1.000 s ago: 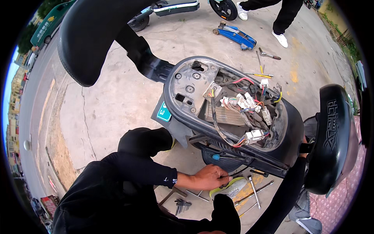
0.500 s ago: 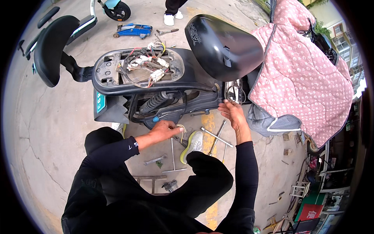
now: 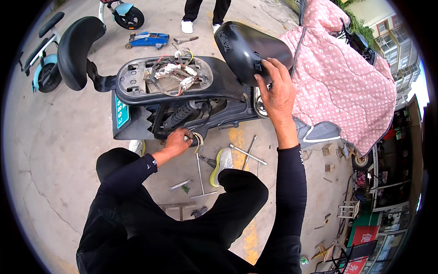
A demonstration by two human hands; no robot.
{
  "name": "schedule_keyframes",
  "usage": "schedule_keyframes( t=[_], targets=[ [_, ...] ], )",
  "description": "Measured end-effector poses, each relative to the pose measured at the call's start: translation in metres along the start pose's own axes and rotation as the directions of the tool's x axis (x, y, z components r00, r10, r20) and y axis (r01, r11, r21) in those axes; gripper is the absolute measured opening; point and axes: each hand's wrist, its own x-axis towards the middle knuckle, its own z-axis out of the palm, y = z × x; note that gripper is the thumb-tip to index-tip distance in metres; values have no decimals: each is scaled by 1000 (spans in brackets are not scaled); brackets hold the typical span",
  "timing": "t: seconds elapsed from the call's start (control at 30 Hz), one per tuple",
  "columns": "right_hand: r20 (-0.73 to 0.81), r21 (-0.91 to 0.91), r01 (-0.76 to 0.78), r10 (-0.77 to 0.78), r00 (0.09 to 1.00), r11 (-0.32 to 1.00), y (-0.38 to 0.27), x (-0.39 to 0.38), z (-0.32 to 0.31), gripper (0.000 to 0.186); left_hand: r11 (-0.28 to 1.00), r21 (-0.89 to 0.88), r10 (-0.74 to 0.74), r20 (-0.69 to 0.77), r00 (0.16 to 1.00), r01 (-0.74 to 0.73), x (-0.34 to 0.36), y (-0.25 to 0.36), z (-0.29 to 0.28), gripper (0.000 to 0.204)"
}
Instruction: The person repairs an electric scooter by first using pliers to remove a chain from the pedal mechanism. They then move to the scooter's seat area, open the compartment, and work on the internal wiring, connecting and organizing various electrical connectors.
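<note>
My left hand (image 3: 177, 142) is closed in a pinch at the lower side of a partly stripped electric scooter (image 3: 228, 106), with a looped pale cord (image 3: 198, 140) at its fingertips. Raised to the tilted-up black seat (image 3: 237, 43), my right hand (image 3: 280, 93) has its thumb and fingers spread around the small latch piece (image 3: 257, 62). Its palm hides part of the opening below the seat. Bundled wires with white connectors (image 3: 171, 71) lie exposed in the scooter's rear bay. A coil shock absorber (image 3: 180, 114) shows beneath that bay.
A pink quilted cover (image 3: 342, 77) drapes the scooter's front. On the ground lie a cross wrench (image 3: 248, 154), a T-handle wrench (image 3: 200, 178), a spanner (image 3: 181, 184) and pliers (image 3: 208, 161). A blue floor jack (image 3: 148, 39) and a person's legs (image 3: 203, 13) are beyond.
My right hand has risen from beside the scooter's frame to the seat's latch area. My left hand has shifted slightly left and up with the pale cord. The view has turned somewhat.
</note>
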Motion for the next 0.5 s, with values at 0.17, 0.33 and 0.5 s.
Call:
schedule_keyframes(
  t=[0.17, 0.33, 0.5],
  targets=[
    [-37, 21, -8, 9, 999, 1000, 4, 2, 5, 26, 1000, -6, -4, -34, 999, 4, 0, -12, 0, 22],
    [-90, 35, 21, -18, 996, 999, 6, 11, 13, 16, 998, -17, -63, -18, 998, 62, 2, -22, 2, 23],
    [-123, 182, -153, 177, 976, 971, 2, 16, 22, 7, 997, -7, -76, -37, 996, 76, 4, -25, 2, 22]
  ],
)
